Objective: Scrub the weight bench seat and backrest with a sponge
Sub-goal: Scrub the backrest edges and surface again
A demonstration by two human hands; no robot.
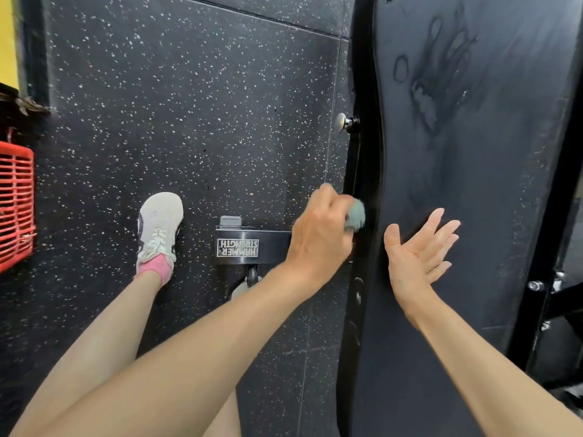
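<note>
Grey-green sponge [356, 216] — beside black bench pad [473, 184]

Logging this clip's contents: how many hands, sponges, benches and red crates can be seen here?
Hands: 2, left hand and right hand
Sponge: 1
Bench: 1
Crate: 1
Total: 5

Head cam, down onto bench [467, 178]
</note>
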